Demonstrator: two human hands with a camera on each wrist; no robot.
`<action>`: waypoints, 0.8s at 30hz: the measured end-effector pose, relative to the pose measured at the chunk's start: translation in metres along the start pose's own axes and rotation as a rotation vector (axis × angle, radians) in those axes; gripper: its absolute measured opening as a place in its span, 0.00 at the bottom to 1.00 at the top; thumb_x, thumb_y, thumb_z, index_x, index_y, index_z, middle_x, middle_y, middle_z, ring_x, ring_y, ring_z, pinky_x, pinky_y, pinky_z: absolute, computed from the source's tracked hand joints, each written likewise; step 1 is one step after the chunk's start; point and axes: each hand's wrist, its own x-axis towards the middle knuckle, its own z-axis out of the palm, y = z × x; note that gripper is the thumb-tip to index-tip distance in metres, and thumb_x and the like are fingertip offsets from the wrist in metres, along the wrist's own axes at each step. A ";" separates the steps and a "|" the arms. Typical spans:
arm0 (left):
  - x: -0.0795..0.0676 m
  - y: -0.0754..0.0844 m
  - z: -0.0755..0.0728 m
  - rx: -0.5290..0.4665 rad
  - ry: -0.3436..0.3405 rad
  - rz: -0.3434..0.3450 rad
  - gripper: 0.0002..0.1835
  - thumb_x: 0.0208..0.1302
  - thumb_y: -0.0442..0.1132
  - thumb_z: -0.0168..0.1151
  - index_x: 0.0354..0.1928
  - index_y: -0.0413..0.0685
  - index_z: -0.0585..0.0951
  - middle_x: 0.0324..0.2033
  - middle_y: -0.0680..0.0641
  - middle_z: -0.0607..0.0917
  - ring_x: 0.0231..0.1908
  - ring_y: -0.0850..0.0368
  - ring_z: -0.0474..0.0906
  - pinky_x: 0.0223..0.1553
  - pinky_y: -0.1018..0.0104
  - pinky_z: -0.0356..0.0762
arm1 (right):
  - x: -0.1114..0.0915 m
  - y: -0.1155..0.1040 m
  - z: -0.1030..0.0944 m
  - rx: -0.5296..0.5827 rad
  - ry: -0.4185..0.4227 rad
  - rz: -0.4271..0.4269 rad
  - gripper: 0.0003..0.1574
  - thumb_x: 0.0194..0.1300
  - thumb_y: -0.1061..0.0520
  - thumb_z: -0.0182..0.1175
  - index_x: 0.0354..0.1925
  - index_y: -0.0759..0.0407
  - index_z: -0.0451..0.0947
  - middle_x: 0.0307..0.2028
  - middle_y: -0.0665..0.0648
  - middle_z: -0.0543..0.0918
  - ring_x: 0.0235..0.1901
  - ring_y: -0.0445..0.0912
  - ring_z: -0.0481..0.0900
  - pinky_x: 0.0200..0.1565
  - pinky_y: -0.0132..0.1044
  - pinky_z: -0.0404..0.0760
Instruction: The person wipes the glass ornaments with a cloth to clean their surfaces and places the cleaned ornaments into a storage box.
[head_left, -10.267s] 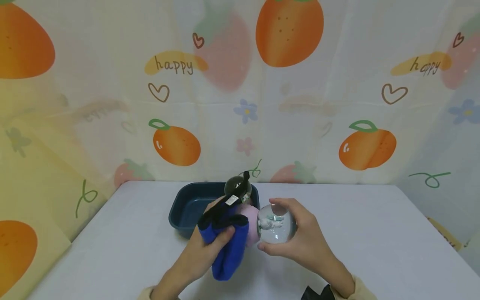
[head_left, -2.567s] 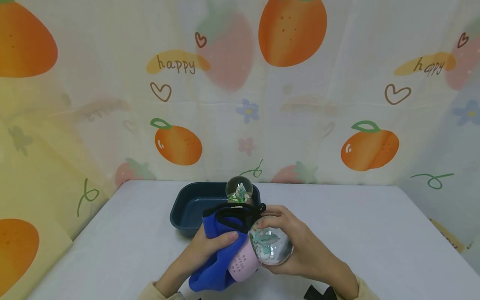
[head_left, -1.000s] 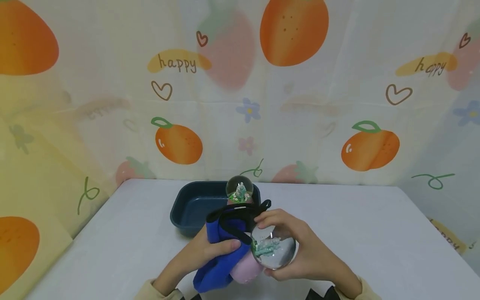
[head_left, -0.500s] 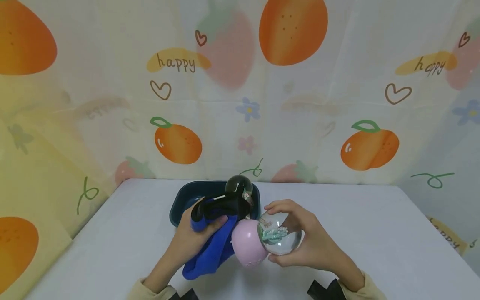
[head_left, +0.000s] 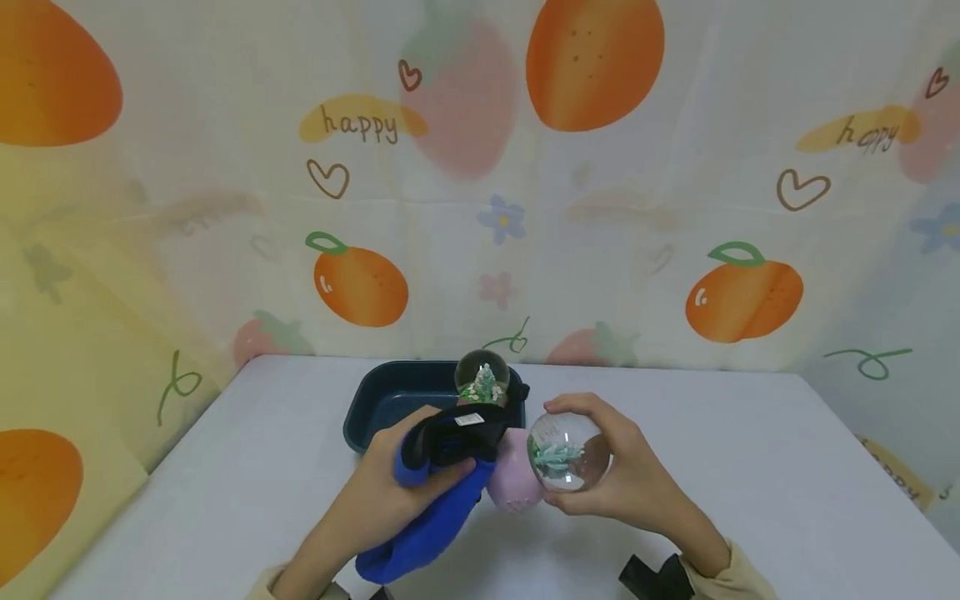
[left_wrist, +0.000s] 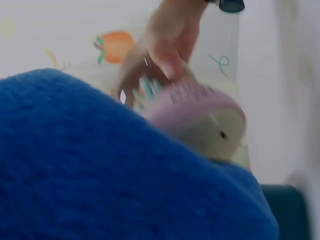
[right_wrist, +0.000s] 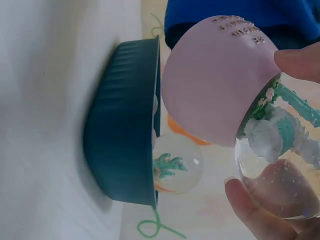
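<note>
My right hand [head_left: 618, 462] grips a snow globe [head_left: 566, 454] by its clear glass ball, thumb below and fingers above. The globe lies on its side in the air, its pink rounded base [right_wrist: 215, 80] pointing left and a green and white figure inside the glass. My left hand [head_left: 390, 475] holds a bunched blue cloth [head_left: 435, 529] with black trim and a white label, thumb on top. The cloth overlaps the left side of the base in the head view; whether it presses there I cannot tell. Raised lettering shows on the base in the right wrist view.
Behind the hands a dark teal tray [head_left: 358, 429] stands on the white table [head_left: 750, 483]. A second snow globe [head_left: 482, 375] rests at the tray's right end. A fruit-printed cloth backdrop [head_left: 600, 275] rises behind the table. Black wrist pieces [head_left: 656, 577] sit near the sleeves.
Over the last second the snow globe has moved up and to the right and turned a little. The blue cloth slid off the base to the left, then came back against its left side.
</note>
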 end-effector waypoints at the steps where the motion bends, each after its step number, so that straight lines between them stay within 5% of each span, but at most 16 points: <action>1: -0.001 0.004 0.001 0.002 -0.020 0.016 0.19 0.62 0.39 0.70 0.53 0.60 0.79 0.45 0.59 0.87 0.45 0.63 0.84 0.52 0.61 0.80 | 0.000 0.000 0.000 0.003 -0.006 0.006 0.56 0.33 0.66 0.82 0.62 0.54 0.69 0.58 0.54 0.76 0.30 0.38 0.78 0.31 0.30 0.82; 4: -0.004 0.014 0.004 -0.012 -0.126 0.056 0.17 0.63 0.41 0.69 0.53 0.61 0.78 0.44 0.60 0.87 0.43 0.64 0.84 0.51 0.62 0.81 | 0.000 0.002 0.000 0.015 -0.020 0.020 0.55 0.34 0.67 0.81 0.62 0.54 0.69 0.57 0.54 0.77 0.27 0.36 0.78 0.30 0.29 0.82; 8: -0.006 0.019 0.008 -0.039 -0.362 0.072 0.15 0.64 0.47 0.68 0.52 0.62 0.78 0.43 0.62 0.87 0.43 0.68 0.82 0.52 0.66 0.80 | 0.002 0.003 0.002 -0.059 0.016 0.014 0.55 0.34 0.64 0.83 0.62 0.53 0.70 0.56 0.53 0.78 0.37 0.40 0.81 0.39 0.32 0.84; 11: -0.006 0.018 0.014 -0.051 -0.511 0.066 0.15 0.64 0.49 0.68 0.51 0.63 0.79 0.43 0.65 0.86 0.44 0.72 0.81 0.52 0.68 0.79 | 0.006 0.002 0.004 -0.124 0.063 -0.002 0.55 0.32 0.60 0.85 0.61 0.52 0.71 0.56 0.52 0.79 0.49 0.46 0.79 0.45 0.37 0.84; 13: -0.006 0.018 0.018 -0.082 -0.575 0.027 0.15 0.63 0.49 0.69 0.51 0.65 0.79 0.42 0.66 0.86 0.43 0.74 0.80 0.52 0.69 0.79 | 0.010 0.000 0.007 -0.108 0.074 -0.009 0.55 0.32 0.61 0.84 0.61 0.52 0.71 0.55 0.54 0.79 0.47 0.47 0.79 0.43 0.37 0.85; 18: -0.009 0.018 0.022 -0.122 -0.646 -0.007 0.16 0.62 0.48 0.69 0.51 0.65 0.80 0.40 0.67 0.86 0.40 0.76 0.80 0.49 0.73 0.79 | 0.025 0.000 0.016 -0.085 0.070 -0.003 0.55 0.32 0.61 0.84 0.61 0.53 0.70 0.54 0.54 0.80 0.47 0.43 0.79 0.44 0.37 0.84; 24: -0.008 0.014 0.024 -0.107 -0.645 0.064 0.15 0.63 0.48 0.69 0.52 0.63 0.81 0.40 0.64 0.87 0.39 0.76 0.80 0.48 0.74 0.79 | 0.051 0.000 0.028 -0.090 0.052 -0.029 0.54 0.34 0.60 0.83 0.61 0.58 0.70 0.56 0.54 0.80 0.52 0.46 0.80 0.49 0.39 0.82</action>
